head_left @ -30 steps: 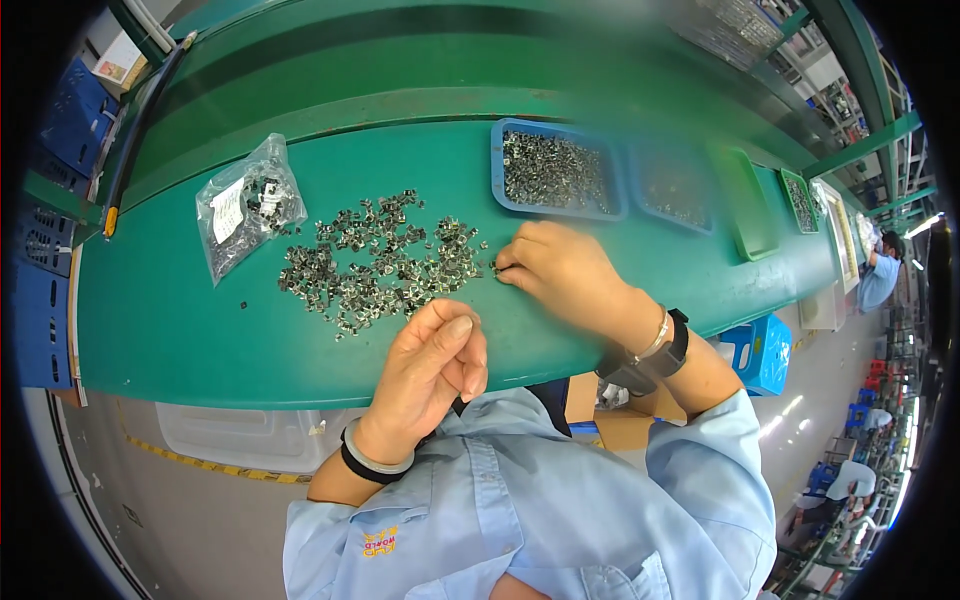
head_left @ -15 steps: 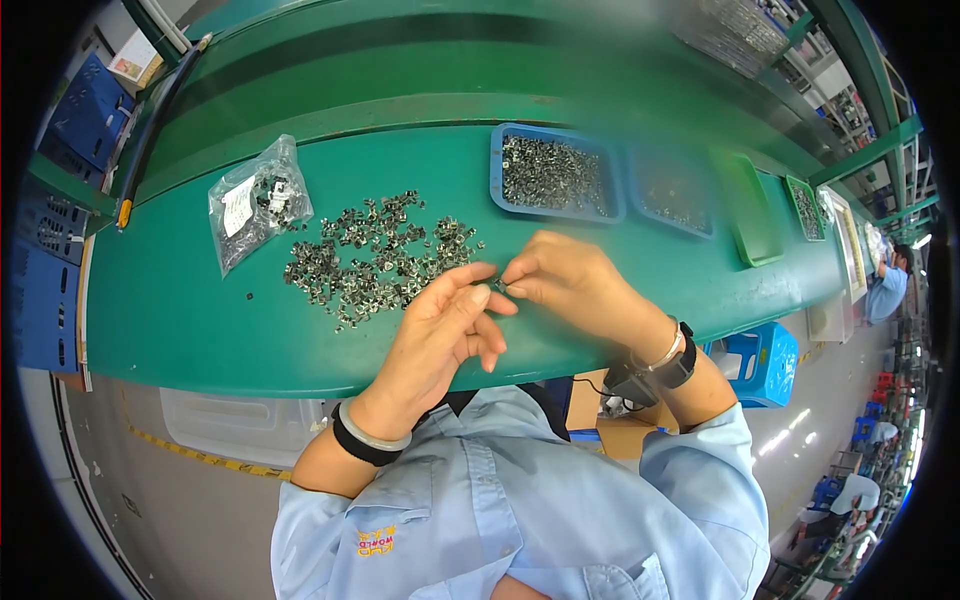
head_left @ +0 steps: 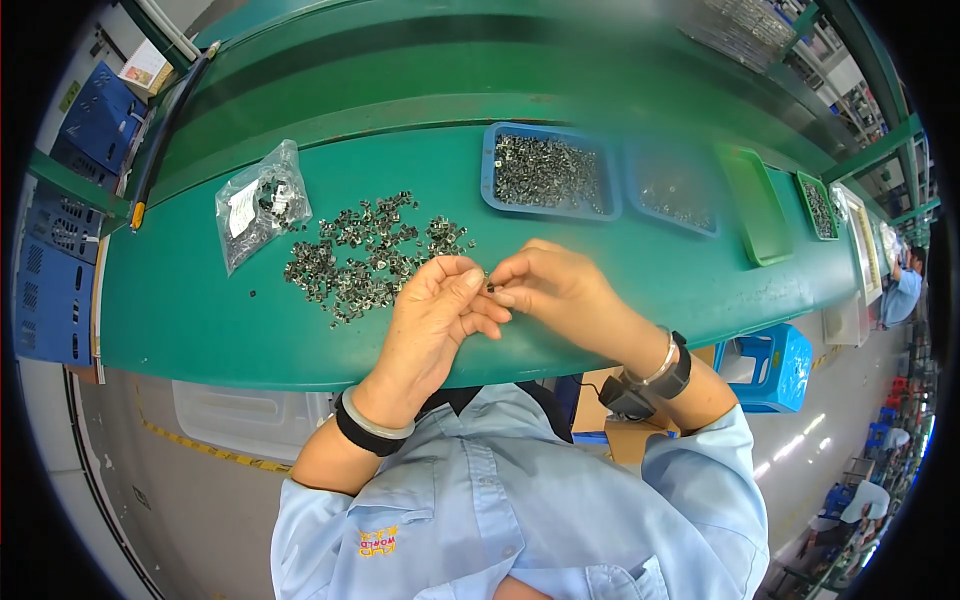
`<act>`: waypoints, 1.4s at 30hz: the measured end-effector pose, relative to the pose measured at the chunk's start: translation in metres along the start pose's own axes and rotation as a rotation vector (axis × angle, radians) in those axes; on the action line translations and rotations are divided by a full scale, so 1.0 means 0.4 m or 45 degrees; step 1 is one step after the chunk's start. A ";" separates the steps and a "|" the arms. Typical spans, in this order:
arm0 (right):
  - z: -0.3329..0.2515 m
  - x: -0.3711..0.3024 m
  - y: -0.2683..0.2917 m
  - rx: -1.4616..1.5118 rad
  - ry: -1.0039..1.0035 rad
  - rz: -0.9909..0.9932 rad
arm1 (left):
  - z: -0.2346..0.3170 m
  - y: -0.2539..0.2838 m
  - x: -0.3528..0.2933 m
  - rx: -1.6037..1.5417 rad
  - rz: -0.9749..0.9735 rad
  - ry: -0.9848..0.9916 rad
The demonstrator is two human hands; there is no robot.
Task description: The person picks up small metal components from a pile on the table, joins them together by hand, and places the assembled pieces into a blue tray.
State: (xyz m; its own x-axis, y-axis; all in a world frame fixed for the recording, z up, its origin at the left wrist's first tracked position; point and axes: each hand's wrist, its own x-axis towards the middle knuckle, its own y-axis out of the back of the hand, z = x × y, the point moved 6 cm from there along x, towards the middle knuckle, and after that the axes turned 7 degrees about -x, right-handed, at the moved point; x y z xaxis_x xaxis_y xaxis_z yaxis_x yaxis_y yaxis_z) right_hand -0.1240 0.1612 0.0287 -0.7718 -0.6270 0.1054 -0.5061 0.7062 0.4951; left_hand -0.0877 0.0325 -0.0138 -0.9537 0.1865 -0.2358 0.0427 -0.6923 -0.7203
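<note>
My left hand (head_left: pixel 440 308) and my right hand (head_left: pixel 556 289) meet over the front part of the green table (head_left: pixel 200 340). Between their fingertips sits a small dark metal part (head_left: pixel 490 287), too small to make out in detail. My right thumb and forefinger pinch it. The left thumb and forefinger close at its other side, while the other left fingers curl loosely. Just beyond my left hand spreads a loose pile of small black and silver metal parts (head_left: pixel 365 255). Beyond my right hand is a blue tray (head_left: pixel 490 190) filled with small metal pieces.
A clear plastic bag (head_left: pixel 262 205) of parts lies left of the pile. Right of the filled tray are another blue tray (head_left: pixel 690 228), a green tray (head_left: pixel 757 210) and a small green tray (head_left: pixel 817 206). A blue stool (head_left: pixel 785 365) stands beyond the table's front edge.
Both hands have shifted slightly left, still together at the small part. My left fingers are curled in a little more. The view has turned slightly.
</note>
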 end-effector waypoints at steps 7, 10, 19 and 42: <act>-0.007 -0.002 -0.004 -0.187 0.022 0.149 | -0.002 0.006 -0.001 -0.002 0.008 -0.034; -0.016 0.002 0.014 -0.384 0.196 0.284 | 0.003 0.000 -0.001 -0.031 0.008 -0.042; -0.065 -0.005 -0.003 -0.712 0.453 0.383 | 0.013 -0.010 -0.008 -0.322 -0.053 -0.014; -0.077 0.001 -0.007 -0.471 0.432 0.271 | 0.001 -0.004 -0.050 0.024 -0.097 0.014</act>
State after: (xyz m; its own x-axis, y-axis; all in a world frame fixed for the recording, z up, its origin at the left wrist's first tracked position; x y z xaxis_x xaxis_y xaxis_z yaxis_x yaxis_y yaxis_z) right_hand -0.1110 0.1490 0.0541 -0.6440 -0.5971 0.4783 -0.1358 0.7045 0.6966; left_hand -0.0688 0.0296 -0.0079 -0.9506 0.2466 -0.1883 -0.0353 -0.6889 -0.7240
